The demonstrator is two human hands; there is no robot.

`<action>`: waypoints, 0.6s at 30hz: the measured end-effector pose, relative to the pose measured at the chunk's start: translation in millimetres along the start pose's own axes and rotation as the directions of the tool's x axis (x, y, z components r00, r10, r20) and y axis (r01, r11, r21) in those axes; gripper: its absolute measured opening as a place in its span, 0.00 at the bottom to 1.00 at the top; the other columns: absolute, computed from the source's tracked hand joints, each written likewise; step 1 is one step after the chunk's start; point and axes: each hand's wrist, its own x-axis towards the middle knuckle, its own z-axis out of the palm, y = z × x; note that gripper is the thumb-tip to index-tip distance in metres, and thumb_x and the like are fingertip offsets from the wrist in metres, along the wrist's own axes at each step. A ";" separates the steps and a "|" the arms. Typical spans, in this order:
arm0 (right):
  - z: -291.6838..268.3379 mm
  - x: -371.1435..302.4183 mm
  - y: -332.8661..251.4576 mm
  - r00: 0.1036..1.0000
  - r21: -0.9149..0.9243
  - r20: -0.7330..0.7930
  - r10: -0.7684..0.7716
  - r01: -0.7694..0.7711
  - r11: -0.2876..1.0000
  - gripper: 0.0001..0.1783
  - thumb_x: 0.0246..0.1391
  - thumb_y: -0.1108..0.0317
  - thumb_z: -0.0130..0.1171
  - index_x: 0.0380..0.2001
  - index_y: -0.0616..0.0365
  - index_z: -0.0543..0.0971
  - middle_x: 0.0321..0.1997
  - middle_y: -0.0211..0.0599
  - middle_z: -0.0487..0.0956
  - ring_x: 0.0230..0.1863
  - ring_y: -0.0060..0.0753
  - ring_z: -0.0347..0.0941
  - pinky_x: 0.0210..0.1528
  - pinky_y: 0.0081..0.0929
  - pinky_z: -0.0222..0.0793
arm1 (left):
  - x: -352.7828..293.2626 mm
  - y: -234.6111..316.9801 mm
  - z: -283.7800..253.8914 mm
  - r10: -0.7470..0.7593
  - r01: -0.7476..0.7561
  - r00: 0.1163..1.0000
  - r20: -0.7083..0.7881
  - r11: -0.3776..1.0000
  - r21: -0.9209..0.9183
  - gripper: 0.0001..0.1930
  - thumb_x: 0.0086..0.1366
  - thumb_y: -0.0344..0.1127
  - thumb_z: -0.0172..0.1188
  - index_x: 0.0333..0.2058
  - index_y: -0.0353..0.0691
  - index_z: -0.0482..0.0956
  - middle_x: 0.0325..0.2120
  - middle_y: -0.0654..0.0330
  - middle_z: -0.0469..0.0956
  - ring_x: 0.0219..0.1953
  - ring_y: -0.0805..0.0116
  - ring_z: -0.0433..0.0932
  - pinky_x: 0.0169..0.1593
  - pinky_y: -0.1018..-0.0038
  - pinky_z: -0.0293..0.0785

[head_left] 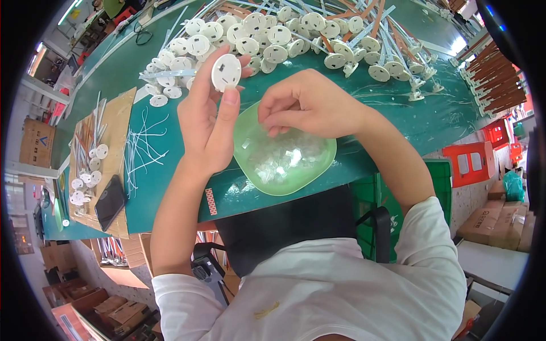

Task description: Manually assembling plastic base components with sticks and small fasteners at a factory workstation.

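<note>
Two bare hands in play, one left hand (206, 122), one right hand (311, 105)! One round white disc (226, 72) held, one pale-green bowl (287, 187), one black rectangular phone (110, 203), and dozens of heaped white round-headed pieces (248, 45), too overlapped to number!

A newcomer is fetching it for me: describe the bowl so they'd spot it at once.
Start at the big green table, at its near edge in front of the person's white shirt. There, beneath the right hand, sits a rounded bowl holding small clear, shiny pieces. Its light green sets it apart from the darker table and the heaped white discs beyond.
</note>
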 end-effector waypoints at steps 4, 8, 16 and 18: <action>-3.3 -2.0 -5.7 0.999 -0.171 0.049 -0.007 0.015 0.985 0.04 0.52 0.75 0.60 0.31 0.64 0.78 0.26 0.36 0.83 0.30 0.22 0.81 0.33 0.20 0.75 | 1.1 2.1 0.2 0.018 -0.018 1.000 0.012 1.000 0.015 0.26 0.72 0.38 0.51 0.62 0.29 0.63 0.50 0.46 0.78 0.50 0.63 0.78 0.56 0.66 0.72; -3.0 -2.1 -1.9 0.995 -0.227 0.024 -0.095 0.098 0.969 0.05 0.51 0.72 0.62 0.30 0.63 0.80 0.26 0.34 0.83 0.27 0.20 0.79 0.31 0.20 0.73 | 0.6 1.3 -0.3 -0.004 0.003 1.000 0.008 1.000 0.009 0.24 0.70 0.34 0.53 0.61 0.29 0.64 0.49 0.46 0.79 0.50 0.63 0.78 0.57 0.66 0.71; -7.4 -4.1 -6.8 0.983 -0.091 -0.173 -0.057 0.042 0.995 0.06 0.55 0.70 0.63 0.32 0.63 0.83 0.28 0.29 0.82 0.28 0.16 0.77 0.29 0.18 0.74 | -2.7 5.6 2.6 -0.053 0.054 0.998 -0.020 0.999 0.008 0.23 0.58 0.20 0.64 0.54 0.31 0.73 0.38 0.54 0.84 0.41 0.70 0.81 0.52 0.72 0.73; -7.0 -4.1 -7.6 0.982 -0.063 -0.182 -0.049 0.038 0.997 0.06 0.55 0.70 0.63 0.33 0.63 0.83 0.28 0.29 0.82 0.28 0.16 0.77 0.29 0.17 0.74 | -1.6 5.1 1.4 -0.027 0.027 1.000 -0.015 1.000 -0.011 0.23 0.55 0.18 0.66 0.51 0.31 0.76 0.33 0.57 0.84 0.37 0.73 0.81 0.49 0.74 0.74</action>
